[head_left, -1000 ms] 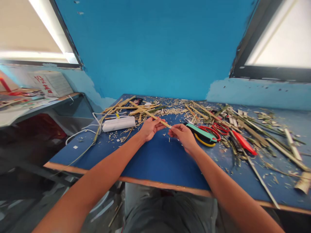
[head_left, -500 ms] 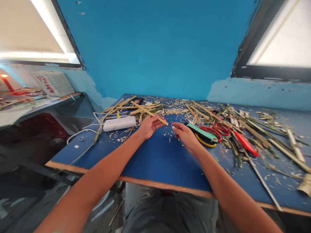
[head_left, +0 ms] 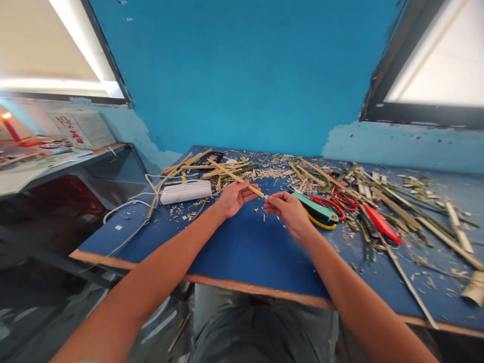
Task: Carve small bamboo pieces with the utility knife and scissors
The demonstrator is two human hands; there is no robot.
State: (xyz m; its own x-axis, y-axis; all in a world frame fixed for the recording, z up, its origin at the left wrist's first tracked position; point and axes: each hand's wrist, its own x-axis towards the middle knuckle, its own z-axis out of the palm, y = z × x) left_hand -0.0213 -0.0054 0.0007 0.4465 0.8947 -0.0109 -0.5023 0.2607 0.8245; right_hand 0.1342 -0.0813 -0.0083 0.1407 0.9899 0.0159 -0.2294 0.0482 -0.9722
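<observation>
A pale bamboo strip [head_left: 253, 189] is held above the blue table [head_left: 257, 257], directly in front of the body, with its far end pointed toward ten o'clock and its near end brought between the two hands. By the left hand [head_left: 235, 198] it is carried lightly, the thumb laid above and the fingers spread beneath, probably so that it can be supported without being squeezed. At the near tip, a small whitish piece [head_left: 266, 196] seems to be pinched between the right hand's [head_left: 283, 205] thumb and forefinger, a fine grip likely chosen because so little can be grasped; its exact nature cannot be made out. A teal-handled tool [head_left: 317, 207] is laid at three o'clock, just beside the right hand, presumably to be kept within reach. Loose strips [head_left: 223, 171] are heaped at ten to eleven o'clock and shavings [head_left: 274, 174] are scattered at twelve to one, so the near stretch of table is left mostly uncluttered, apparently for handling. At nine o'clock a white power strip [head_left: 185, 192] is set.
</observation>
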